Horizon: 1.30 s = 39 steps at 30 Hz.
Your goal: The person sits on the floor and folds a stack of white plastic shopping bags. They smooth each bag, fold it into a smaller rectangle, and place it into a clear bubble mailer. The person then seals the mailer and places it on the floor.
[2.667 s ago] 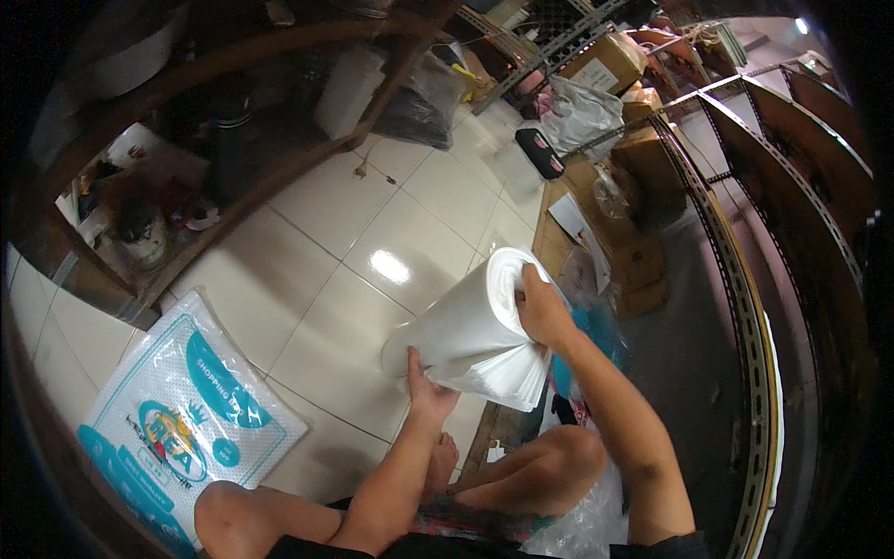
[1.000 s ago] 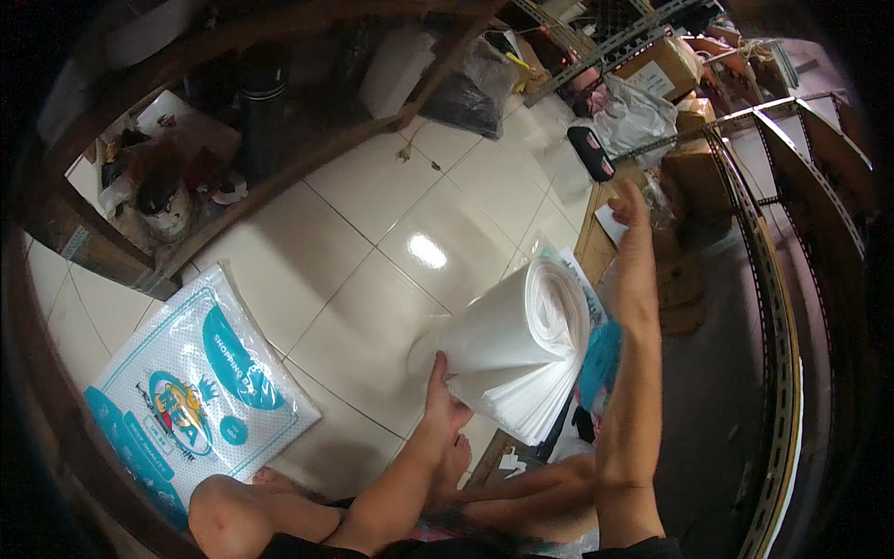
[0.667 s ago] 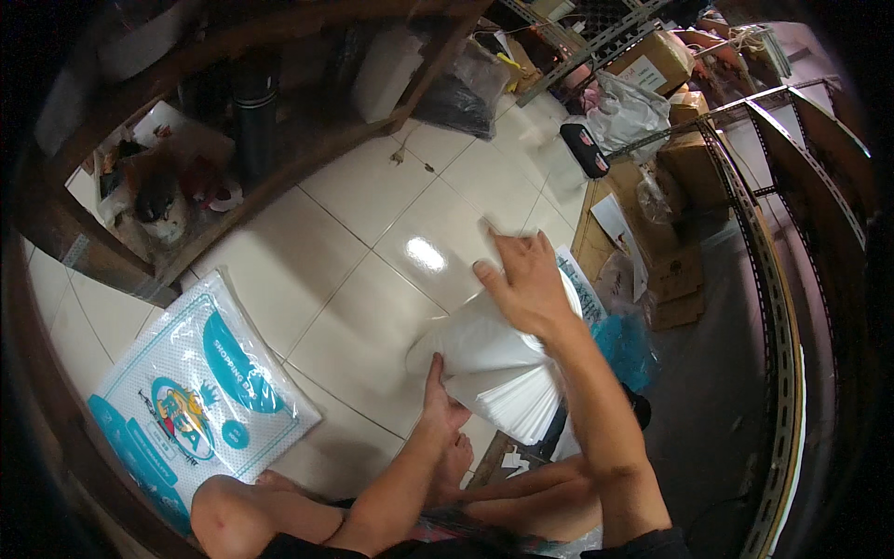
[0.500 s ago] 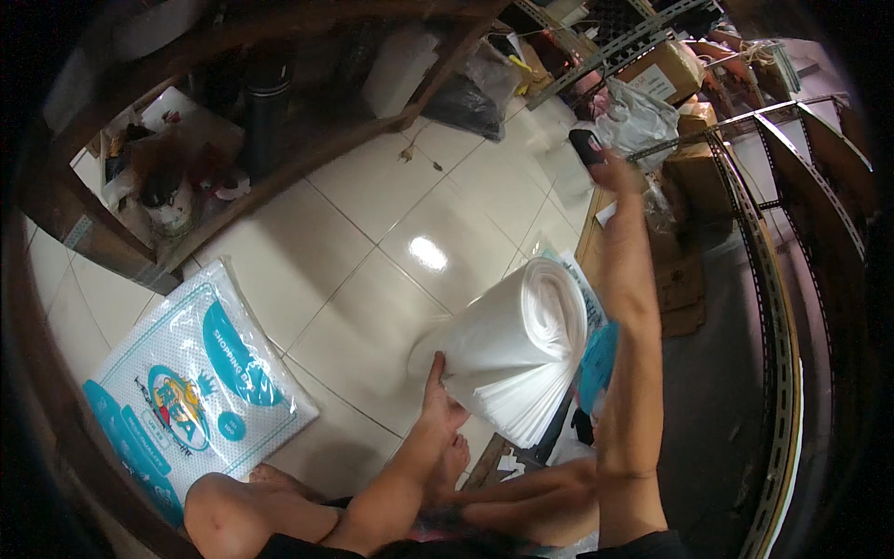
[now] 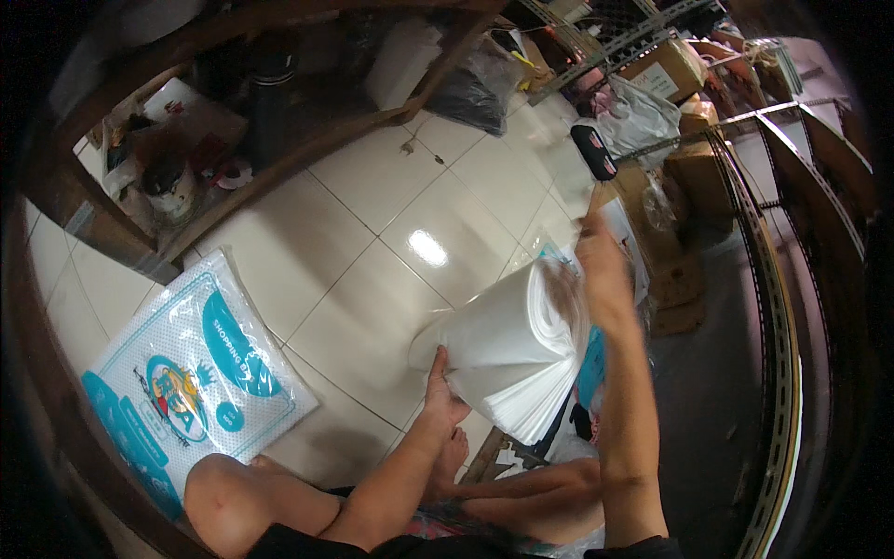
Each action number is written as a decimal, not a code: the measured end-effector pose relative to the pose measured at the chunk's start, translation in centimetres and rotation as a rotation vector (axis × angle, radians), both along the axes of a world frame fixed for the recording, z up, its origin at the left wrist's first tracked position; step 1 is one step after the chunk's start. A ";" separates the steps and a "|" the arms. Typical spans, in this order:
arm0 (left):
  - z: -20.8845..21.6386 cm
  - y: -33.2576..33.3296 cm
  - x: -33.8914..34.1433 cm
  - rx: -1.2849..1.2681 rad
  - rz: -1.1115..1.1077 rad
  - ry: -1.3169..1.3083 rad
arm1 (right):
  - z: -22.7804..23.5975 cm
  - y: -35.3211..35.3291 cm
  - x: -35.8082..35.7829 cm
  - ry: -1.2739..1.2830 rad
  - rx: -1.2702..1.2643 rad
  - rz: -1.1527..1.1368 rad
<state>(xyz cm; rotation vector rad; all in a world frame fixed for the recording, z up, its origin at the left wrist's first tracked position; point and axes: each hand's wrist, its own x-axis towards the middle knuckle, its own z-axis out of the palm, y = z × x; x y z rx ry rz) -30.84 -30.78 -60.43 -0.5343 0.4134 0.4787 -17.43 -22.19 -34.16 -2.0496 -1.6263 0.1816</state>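
Observation:
A thick curled stack of white plastic bags [image 5: 507, 349] is held up above the tiled floor. My left hand [image 5: 444, 387] grips its lower left edge from below. My right hand [image 5: 601, 270] is at the stack's upper right rim, blurred by motion, fingers touching the top sheets; whether it pinches one I cannot tell. My bare knees and legs [image 5: 251, 494] show at the bottom, folded on the floor.
A flat printed blue-and-white bag pack [image 5: 186, 373] lies on the floor at the left. A wooden shelf [image 5: 233, 177] with jars and clutter runs along the back. Cardboard boxes [image 5: 680, 168], plastic bags and metal racking [image 5: 773, 279] stand to the right.
My right hand came back from reaching far toward the boxes and now sits on the stack's upper rim. The left hand kept its grip on the stack.

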 end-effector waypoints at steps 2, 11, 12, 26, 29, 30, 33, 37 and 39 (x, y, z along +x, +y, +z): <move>-0.1 0.1 -0.5 0.024 0.023 0.041 | 3.5 0.8 -0.8 0.104 0.196 0.017; -0.7 0.1 0.3 0.015 0.027 0.005 | 0.4 -0.5 -2.6 -0.274 -0.517 0.196; -0.4 0.0 0.1 0.019 0.022 0.009 | 0.6 -1.0 -2.8 -0.295 -0.564 0.203; 0.6 -0.9 0.7 0.057 -0.083 0.099 | -0.4 -5.7 -2.3 -0.234 -0.574 0.044; -0.2 -0.8 0.4 0.144 -0.103 0.133 | -1.4 -8.8 -1.1 -0.183 -0.418 0.044; 0.0 -0.4 0.1 0.179 -0.121 0.183 | -1.5 -10.0 -0.7 -0.151 -0.381 0.005; 2.0 2.0 -1.9 0.310 -0.149 0.355 | -4.9 -14.1 1.5 0.061 -0.173 -0.066; 3.5 5.0 -5.4 0.585 -0.133 0.612 | -13.8 -18.5 1.7 0.369 0.058 -0.242; 2.2 6.3 -6.6 0.687 -0.181 0.758 | -21.0 -20.5 1.4 0.467 0.017 -0.224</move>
